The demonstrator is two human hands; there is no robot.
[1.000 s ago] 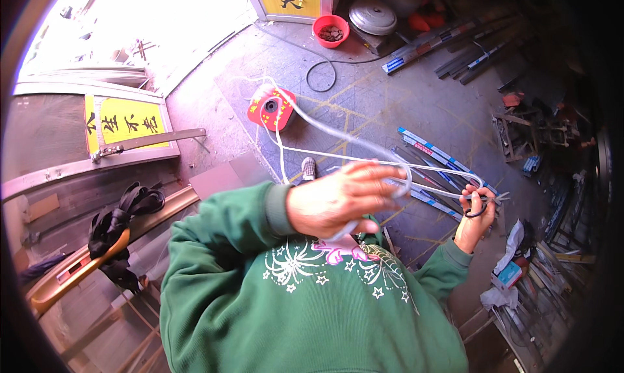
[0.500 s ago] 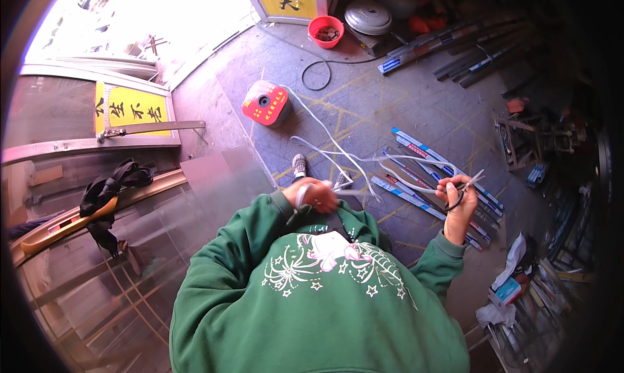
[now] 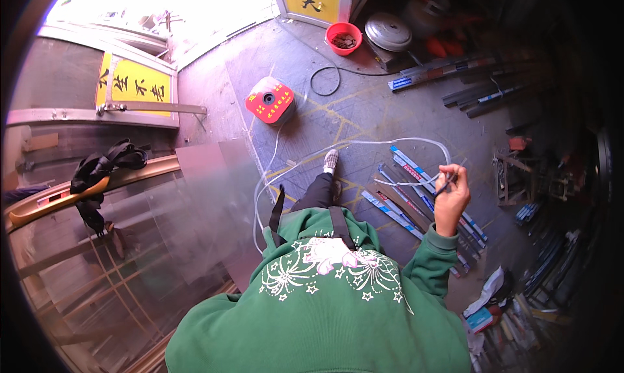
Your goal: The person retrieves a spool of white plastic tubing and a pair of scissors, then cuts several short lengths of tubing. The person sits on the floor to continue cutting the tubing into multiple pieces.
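Note:
My right hand (image 3: 452, 200) is raised in front of my right side, its fingers closed round scissors with dark handles (image 3: 444, 185). A thin white strip (image 3: 416, 138) meets the same hand; whether the fingers pinch it too is hard to tell. From there the strip arcs left across the floor and bends down beside my left side. Another length leads up to a roll with a red face (image 3: 270, 105) standing on the floor. My left hand is out of sight, with only the green sleeve's upper part showing.
Long blue-and-white wrapped bars (image 3: 390, 210) lie on the floor by my right hand. A red bowl (image 3: 343, 39) and a round metal lid (image 3: 388, 33) are at the back. Clear sheets (image 3: 188, 210) and a yellow-brown rail (image 3: 91, 196) lie left. Dark profiles crowd the right.
My left hand has gone from my front out of view, and the strip now loops round to my left side. One foot has stepped forward. The right hand still holds the scissors.

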